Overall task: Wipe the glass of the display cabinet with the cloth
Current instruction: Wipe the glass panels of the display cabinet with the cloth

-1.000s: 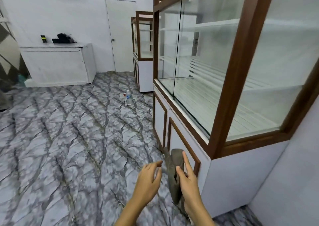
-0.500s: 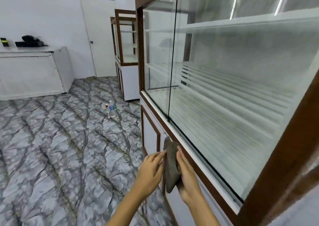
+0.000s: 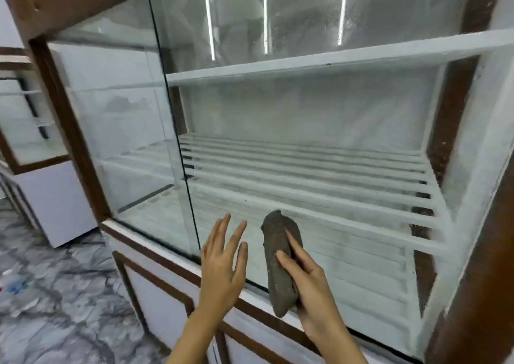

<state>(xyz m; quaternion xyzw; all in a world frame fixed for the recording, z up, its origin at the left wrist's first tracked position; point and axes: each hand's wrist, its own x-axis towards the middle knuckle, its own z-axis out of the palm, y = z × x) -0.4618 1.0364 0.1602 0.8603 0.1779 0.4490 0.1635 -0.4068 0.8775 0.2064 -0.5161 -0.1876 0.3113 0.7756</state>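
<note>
The display cabinet (image 3: 80, 130) has a dark brown wooden frame, a white base and white shelves inside. Its front glass (image 3: 319, 119) fills most of the view and looks dusty. My right hand (image 3: 308, 283) grips a folded grey-brown cloth (image 3: 278, 263) and holds it up at the lower part of the glass. My left hand (image 3: 225, 266) is raised just left of the cloth, fingers straight and spread, holding nothing. Whether the cloth touches the glass I cannot tell.
A second cabinet (image 3: 36, 169) of the same kind stands further left. Grey marbled floor (image 3: 47, 302) lies at lower left, with small blurred objects (image 3: 16, 283) on it. White panelled doors (image 3: 155, 299) with brown trim sit below the glass.
I have stepped closer and turned toward the cabinet. Both hands rose from base level to the glass. My left hand let go of the cloth and opened; the right still holds it.
</note>
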